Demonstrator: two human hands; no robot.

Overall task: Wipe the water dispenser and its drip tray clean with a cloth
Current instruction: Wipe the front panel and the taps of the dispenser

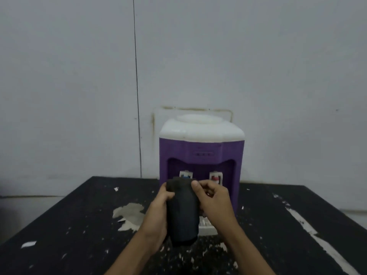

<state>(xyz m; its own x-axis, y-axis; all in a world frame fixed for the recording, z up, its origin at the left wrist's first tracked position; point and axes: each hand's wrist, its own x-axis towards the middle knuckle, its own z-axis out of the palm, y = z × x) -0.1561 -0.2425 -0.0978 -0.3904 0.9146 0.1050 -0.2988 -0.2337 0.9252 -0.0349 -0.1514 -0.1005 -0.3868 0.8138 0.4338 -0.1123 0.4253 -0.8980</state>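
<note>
Person, two forearms and hands in view: left hand (158, 207), right hand (213, 201). Both bare to the frame edge (sleeves, rings, watch: none visible). Short fingernails.

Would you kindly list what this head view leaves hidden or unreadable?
- Drip tray: mostly hidden behind the dark cloth and right hand.
- Blue tap: lower part covered by the cloth.
- Dispenser indicator panel: too blurred to read.
- Forearms: cut off by the bottom edge.

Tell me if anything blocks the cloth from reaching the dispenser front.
Nothing visible does. The dark cloth, held in the left hand and right hand, hangs just before the purple dispenser, above its white drip tray.
</note>
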